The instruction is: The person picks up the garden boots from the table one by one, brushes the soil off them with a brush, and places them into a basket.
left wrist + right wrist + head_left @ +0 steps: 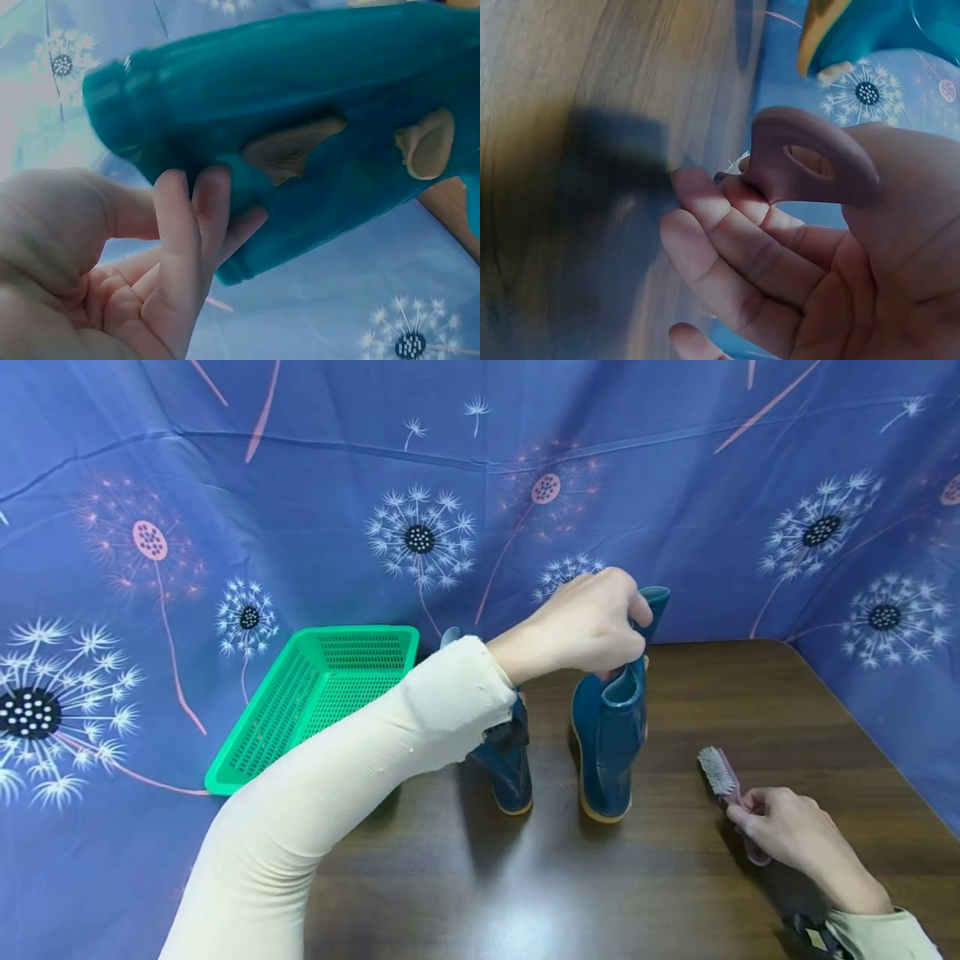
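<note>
My left hand (pixel 600 618) pinches the top edge of a dark blue rubber boot (pixel 613 747) that stands upright; whether its sole touches the table cannot be told. In the left wrist view, thumb and fingers hold the shaft's rim, and tan raised patches (pixel 292 150) show on the boot's side. A second blue boot (pixel 513 772) stands to its left, partly hidden behind my left sleeve. Low on the right, my right hand (pixel 795 835) holds a scrub brush (pixel 720 772) by its mauve handle (pixel 802 161), the pale bristles facing up.
A green perforated plastic basket (pixel 262 718) sits at the back left, partly covered by my left arm. The brown wooden table (pixel 720 693) reaches back to a blue dandelion-print cloth (pixel 322 527) hanging behind and at the sides.
</note>
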Tool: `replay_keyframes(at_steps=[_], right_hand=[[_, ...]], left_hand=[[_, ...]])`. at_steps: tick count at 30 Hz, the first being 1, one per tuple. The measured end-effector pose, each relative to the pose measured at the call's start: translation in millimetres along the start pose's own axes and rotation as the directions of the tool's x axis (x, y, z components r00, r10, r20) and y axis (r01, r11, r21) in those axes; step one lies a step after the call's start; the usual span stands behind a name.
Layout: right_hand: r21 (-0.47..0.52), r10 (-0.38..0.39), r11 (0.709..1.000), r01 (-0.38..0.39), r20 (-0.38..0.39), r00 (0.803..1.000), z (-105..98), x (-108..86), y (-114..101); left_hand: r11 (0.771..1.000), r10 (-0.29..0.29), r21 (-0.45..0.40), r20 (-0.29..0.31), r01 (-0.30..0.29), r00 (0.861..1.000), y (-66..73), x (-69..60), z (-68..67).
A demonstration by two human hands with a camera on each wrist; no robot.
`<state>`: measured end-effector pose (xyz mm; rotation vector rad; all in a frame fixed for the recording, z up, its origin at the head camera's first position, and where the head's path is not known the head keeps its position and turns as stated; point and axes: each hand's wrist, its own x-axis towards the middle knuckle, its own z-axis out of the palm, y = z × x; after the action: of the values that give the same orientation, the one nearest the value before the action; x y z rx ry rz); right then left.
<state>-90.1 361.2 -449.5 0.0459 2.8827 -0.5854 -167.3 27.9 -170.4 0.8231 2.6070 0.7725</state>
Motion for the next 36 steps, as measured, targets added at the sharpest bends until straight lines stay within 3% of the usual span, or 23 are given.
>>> replay_keyframes(at_steps=[3,6,9,11,16,20,25,30,36], right_hand=[[0.010,0.011,1.000,-0.011,0.010,1.000,-2,-0.1,4],[0.013,0.032,0.999,-0.033,0.020,0.999,-4,0.2,9],[0.010,0.066,0.998,-0.067,0.029,0.997,-8,-0.8,16],[0.016,0.085,0.996,-0.086,0.035,0.996,-10,-1.8,19],[0.041,0.105,0.994,-0.105,0.019,0.994,-10,-7.7,23],[0.047,0.089,0.995,-0.087,-0.054,0.995,-11,-11.6,19],[0.085,0.036,0.996,-0.022,-0.173,0.984,-5,-14.8,2],[0.145,-0.030,0.987,0.075,-0.289,0.957,4,-14.7,-24],[0.202,-0.080,0.962,0.183,-0.434,0.898,18,-13.8,-57]], left_hand=[[0.999,0.030,-0.012,-0.024,-0.030,0.999,9.1,10.2,8.6],[0.995,0.098,-0.006,-0.052,-0.098,0.994,10.2,17.5,23.0],[0.987,0.160,-0.016,-0.082,-0.162,0.984,1.5,22.0,40.4],[0.985,0.165,-0.040,-0.099,-0.170,0.981,-10.6,22.7,51.7],[0.989,0.099,-0.099,-0.103,-0.110,0.990,-51.4,18.3,71.5],[0.975,0.035,-0.213,-0.122,-0.060,0.992,-85.9,4.1,71.9],[0.948,-0.066,-0.318,-0.185,0.004,0.981,-130.6,-19.0,75.0],[0.918,-0.193,-0.386,-0.243,0.087,0.951,-168.2,-41.1,85.8],[0.892,-0.303,-0.430,-0.335,0.141,0.892,-209.4,-60.4,105.8]])
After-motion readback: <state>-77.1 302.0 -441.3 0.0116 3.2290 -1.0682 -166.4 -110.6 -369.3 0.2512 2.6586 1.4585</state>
